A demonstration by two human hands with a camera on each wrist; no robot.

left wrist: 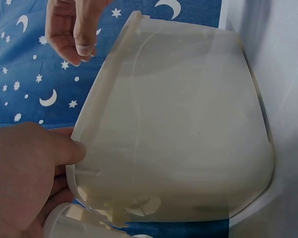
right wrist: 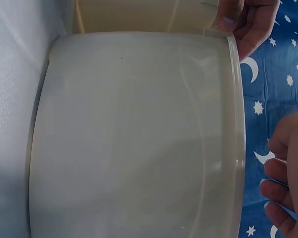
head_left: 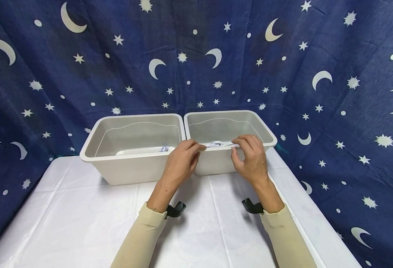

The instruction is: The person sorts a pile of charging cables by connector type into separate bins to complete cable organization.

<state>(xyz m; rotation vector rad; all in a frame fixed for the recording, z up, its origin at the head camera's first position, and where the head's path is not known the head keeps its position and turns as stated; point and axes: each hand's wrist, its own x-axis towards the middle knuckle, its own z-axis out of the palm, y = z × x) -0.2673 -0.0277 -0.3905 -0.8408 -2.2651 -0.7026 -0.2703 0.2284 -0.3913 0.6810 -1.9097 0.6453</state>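
Note:
Two light grey plastic bins stand side by side on a white-covered table. At the right bin, my left hand pinches the near-left corner of the rim. In the left wrist view its thumb lies on the outer wall, with the other fingers behind the edge. My right hand hovers by the near rim farther right, fingers loosely bent, holding nothing; in the right wrist view those fingers are apart from the wall. A looped white cable shows inside the right bin, partly hidden by its near rim.
The left bin stands against the right one. Inside it lies a white item with a blue-and-white label, mostly hidden by the wall. A dark blue star-and-moon curtain hangs close behind. White cloth covers the table.

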